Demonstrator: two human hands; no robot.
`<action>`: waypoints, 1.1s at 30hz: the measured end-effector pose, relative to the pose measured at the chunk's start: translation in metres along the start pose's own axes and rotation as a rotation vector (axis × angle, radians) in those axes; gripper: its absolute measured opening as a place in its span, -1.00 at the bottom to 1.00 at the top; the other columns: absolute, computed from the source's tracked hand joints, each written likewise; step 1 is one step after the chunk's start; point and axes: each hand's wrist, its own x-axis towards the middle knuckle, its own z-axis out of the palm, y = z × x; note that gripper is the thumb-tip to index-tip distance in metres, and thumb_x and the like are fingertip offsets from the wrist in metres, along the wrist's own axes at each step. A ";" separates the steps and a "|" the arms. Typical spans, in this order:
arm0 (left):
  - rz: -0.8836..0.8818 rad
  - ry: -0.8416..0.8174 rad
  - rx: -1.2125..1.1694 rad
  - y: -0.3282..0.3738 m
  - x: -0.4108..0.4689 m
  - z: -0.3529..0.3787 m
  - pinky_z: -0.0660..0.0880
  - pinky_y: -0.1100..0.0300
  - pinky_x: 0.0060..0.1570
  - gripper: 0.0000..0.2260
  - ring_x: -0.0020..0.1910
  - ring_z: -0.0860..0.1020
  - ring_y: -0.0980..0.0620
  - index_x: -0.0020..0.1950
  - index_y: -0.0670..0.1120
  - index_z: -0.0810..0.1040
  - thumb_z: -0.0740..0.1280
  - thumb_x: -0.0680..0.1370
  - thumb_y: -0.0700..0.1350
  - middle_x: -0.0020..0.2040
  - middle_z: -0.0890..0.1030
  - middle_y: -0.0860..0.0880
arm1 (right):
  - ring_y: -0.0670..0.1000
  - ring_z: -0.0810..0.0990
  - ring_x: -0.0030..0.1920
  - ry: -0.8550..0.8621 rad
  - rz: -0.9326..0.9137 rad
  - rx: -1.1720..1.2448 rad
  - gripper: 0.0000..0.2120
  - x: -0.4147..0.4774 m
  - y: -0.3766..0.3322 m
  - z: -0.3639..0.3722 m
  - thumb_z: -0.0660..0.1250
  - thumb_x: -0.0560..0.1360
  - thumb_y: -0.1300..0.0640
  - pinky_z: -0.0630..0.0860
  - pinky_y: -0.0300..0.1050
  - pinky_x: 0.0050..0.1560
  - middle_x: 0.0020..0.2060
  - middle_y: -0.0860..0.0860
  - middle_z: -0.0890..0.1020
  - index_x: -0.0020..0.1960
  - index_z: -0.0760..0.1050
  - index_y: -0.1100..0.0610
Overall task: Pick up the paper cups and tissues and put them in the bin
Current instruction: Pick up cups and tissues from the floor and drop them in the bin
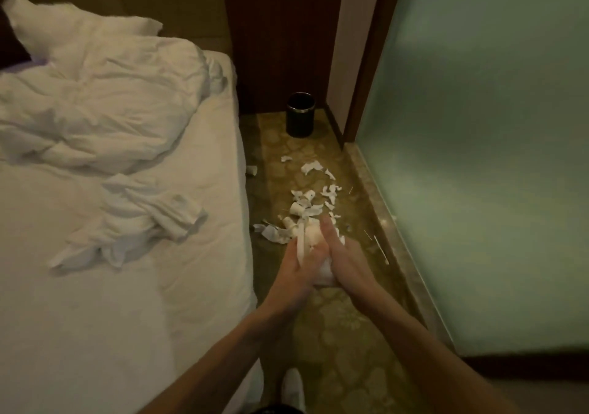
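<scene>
Grip: as I read it from my remote seat, the left hand (298, 262) and right hand (342, 254) are cupped together, fingers curled round a wad of crumpled white tissue and paper (325, 274), which they hold low over the patterned olive carpet (338, 324). The two hands press from either side, I judge so that the loose, springy wad holds together for one carry.

Item, long white paper strip (301, 242): caught in the left hand. Its long axis runs away from me, its far end toward the bin.

Item, small white paper cups (296, 208): several just beyond the fingertips, lying on their sides on the carpet. I cannot tell which way each mouth faces.

Item, torn white tissue scraps (310, 167): scattered in a trail beyond the cups. The trail's long axis follows the carpet strip toward its far end. One scrap (251, 170) lies at the bed's edge.

Item, black cylindrical bin with a metal rim (300, 114): upright, mouth up, at the carpet's far end by the dark wood panel, well apart from the hands. I judge the load will be carried straight ahead.

Item, thin pale sticks (381, 249): along the carpet's right edge, beside the stone kerb (376, 196).

Bounds: white unmade bed (127, 286) to the left, frosted green glass wall (478, 158) to the right.
</scene>
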 end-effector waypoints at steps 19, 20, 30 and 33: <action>0.063 0.296 0.091 0.127 0.385 0.051 0.61 0.23 -0.12 -0.48 -0.01 0.66 0.06 0.23 0.04 0.45 0.59 0.37 -0.02 0.07 0.64 -0.01 | 0.21 0.61 0.20 -0.474 0.379 0.512 -0.15 0.384 -0.153 -0.113 -0.05 0.53 -0.44 0.55 0.12 0.21 0.17 0.26 0.63 0.25 0.56 0.26; 0.072 0.329 0.073 0.137 0.400 0.046 0.63 0.18 -0.08 -0.47 0.01 0.66 0.03 0.24 0.02 0.45 0.60 0.36 0.00 0.08 0.65 -0.02 | 0.23 0.59 0.23 -0.516 0.393 0.521 -0.18 0.403 -0.165 -0.110 -0.03 0.55 -0.42 0.54 0.14 0.23 0.19 0.27 0.62 0.27 0.55 0.27; 0.043 0.456 -0.002 0.205 0.574 -0.040 0.64 0.02 0.06 -0.19 0.09 0.64 0.00 0.36 0.01 0.40 0.57 0.20 0.26 0.15 0.62 -0.04 | 0.21 0.60 0.11 -0.522 0.455 0.467 -0.59 0.592 -0.242 -0.037 0.11 0.61 0.08 0.54 0.14 0.18 0.09 0.27 0.64 0.31 0.47 0.32; -0.030 0.384 0.012 0.218 0.665 -0.075 0.62 0.04 0.09 -0.14 0.11 0.64 0.02 0.37 0.01 0.39 0.56 0.19 0.33 0.16 0.62 -0.02 | 0.18 0.64 0.14 -0.442 0.450 0.460 -0.66 0.677 -0.250 -0.016 0.16 0.65 0.07 0.58 0.11 0.15 0.09 0.24 0.67 0.27 0.51 0.28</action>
